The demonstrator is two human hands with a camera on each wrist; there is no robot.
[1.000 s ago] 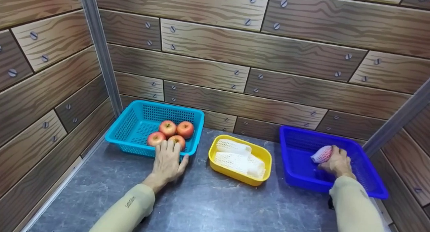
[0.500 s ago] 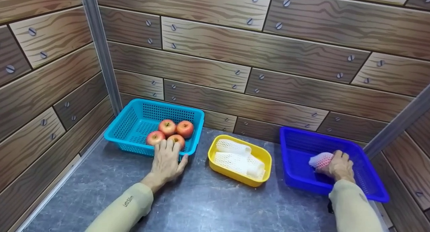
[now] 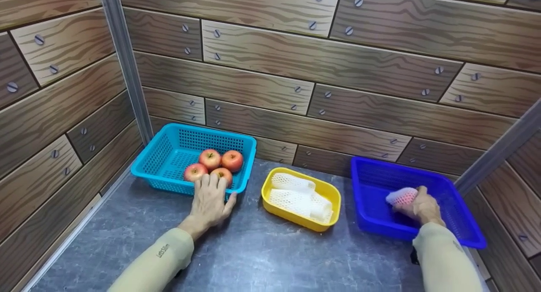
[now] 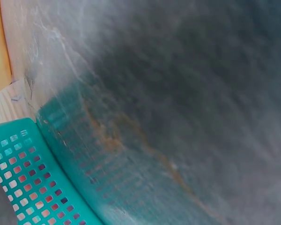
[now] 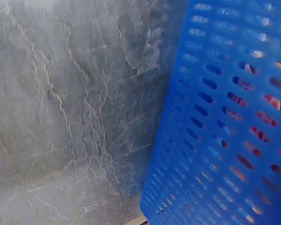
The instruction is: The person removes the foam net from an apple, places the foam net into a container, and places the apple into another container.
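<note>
At the right, my right hand (image 3: 424,206) reaches into a blue basket (image 3: 380,229) and holds an apple in a white foam net (image 3: 400,196), its pinkish red showing through the mesh. My left hand (image 3: 208,204) rests over the front rim of a teal basket (image 3: 162,183), fingertips right at the nearest of several red apples (image 3: 210,159) grouped at its right side. In the left wrist view only the teal basket's slotted wall (image 4: 37,154) and the tabletop show; the right wrist view shows the blue basket's wall (image 5: 215,154), with red glimpsed through its slots.
Between the baskets stands a yellow tray (image 3: 291,219) with several white foam net sleeves (image 3: 296,201). All sit on a dark grey marbled table (image 3: 249,258). Wood-plank-patterned walls (image 3: 253,68) enclose the back and sides, with metal posts (image 3: 127,68) at the corners.
The right hand and the netted apple have shifted slightly left within the blue basket. My left hand stays on the teal basket's rim.
</note>
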